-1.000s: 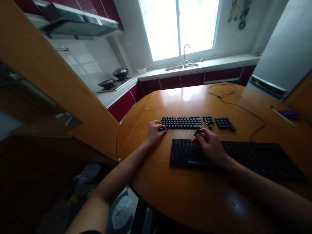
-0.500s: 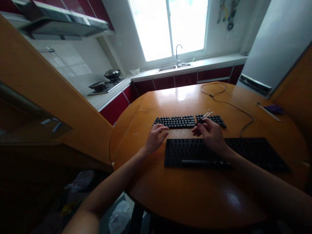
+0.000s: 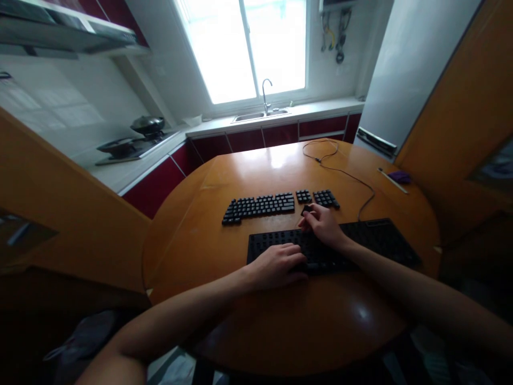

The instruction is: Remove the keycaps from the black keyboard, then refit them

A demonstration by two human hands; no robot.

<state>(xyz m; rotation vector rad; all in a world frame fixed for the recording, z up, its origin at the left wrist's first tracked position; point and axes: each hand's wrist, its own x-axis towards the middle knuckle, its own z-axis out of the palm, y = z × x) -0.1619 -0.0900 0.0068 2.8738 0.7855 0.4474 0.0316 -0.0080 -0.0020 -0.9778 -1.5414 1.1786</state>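
Your right hand (image 3: 324, 225) pinches a black piece (image 3: 306, 209); your left hand (image 3: 277, 264) likely steadies the keyboard (image 3: 387, 239), its fingers' grip unclear.

Black keyboard (image 3: 385, 238); black keycaps (image 3: 260, 205); orange-brown table (image 3: 192, 235)

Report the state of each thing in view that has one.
Keycaps: loose, grouped in rows.
Keyboard: flat, many keycaps off.
Cable: loosely looped at its far end.
Right hand: pinching a small dark piece.
Left hand: palm down at the keyboard's near edge.
Far pot: apparently lidded.
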